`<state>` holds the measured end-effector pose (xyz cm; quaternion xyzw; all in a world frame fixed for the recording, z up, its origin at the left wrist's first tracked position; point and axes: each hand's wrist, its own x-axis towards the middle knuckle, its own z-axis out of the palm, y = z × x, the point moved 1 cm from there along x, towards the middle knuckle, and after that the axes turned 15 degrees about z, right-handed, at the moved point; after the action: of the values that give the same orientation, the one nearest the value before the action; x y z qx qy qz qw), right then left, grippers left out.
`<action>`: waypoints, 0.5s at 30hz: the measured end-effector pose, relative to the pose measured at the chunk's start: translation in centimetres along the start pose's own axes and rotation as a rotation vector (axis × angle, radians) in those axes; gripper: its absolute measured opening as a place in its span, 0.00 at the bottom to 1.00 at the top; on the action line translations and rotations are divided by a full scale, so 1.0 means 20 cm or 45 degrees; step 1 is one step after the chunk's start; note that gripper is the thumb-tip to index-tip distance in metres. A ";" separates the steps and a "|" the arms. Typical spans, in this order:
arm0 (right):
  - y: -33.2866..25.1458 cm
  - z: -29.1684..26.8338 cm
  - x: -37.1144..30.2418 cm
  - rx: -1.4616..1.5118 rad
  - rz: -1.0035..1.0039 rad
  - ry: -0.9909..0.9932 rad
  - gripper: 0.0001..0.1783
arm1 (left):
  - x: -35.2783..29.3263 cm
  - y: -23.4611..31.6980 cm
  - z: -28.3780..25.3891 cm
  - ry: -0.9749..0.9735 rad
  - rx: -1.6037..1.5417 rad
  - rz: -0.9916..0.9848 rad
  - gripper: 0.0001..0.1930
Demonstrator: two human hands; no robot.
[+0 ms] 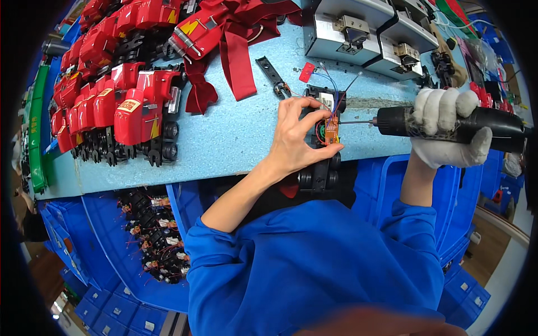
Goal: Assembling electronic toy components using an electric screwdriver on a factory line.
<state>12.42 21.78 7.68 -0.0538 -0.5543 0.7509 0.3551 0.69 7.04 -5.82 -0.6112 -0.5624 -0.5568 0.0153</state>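
Observation:
My bare left hand (297,131) pinches a small orange circuit board (332,133) between thumb and fingers. The board sits on a black toy truck chassis (319,175), whose wheels overhang the near table edge. Red and blue wires rise from the far end of the chassis. In a white glove, my right hand (448,126) grips a black electric screwdriver (392,121) held level. Its thin bit points left and reaches the board's right edge; whether it touches a screw is too small to tell. A narrow black part (271,73) lies just beyond my left hand.
Rows of red toy truck cabs (131,115) fill the table's left side, near a dark red cloth strap (238,64). Metal box-like fixtures (342,33) stand at the far right. Below the edge, a blue bin (126,252) holds several wired chassis; another blue bin (386,185) is at right.

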 end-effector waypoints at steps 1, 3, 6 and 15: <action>0.00 0.00 0.01 0.016 0.003 -0.037 0.21 | 0.00 0.00 0.00 -0.010 -0.008 0.002 0.26; 0.03 -0.02 0.03 0.074 0.010 -0.259 0.22 | -0.01 0.00 -0.01 -0.007 0.009 -0.007 0.26; 0.09 -0.03 0.06 0.081 0.016 -0.335 0.20 | -0.02 -0.01 -0.01 -0.003 0.007 -0.011 0.26; 0.12 0.03 0.07 0.077 0.109 -0.259 0.17 | -0.01 0.00 -0.01 -0.012 -0.038 -0.026 0.27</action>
<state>10.05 21.82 6.29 0.0097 -0.5617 0.7833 0.2659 0.52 6.76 -5.95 -0.6082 -0.5602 -0.5623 -0.0020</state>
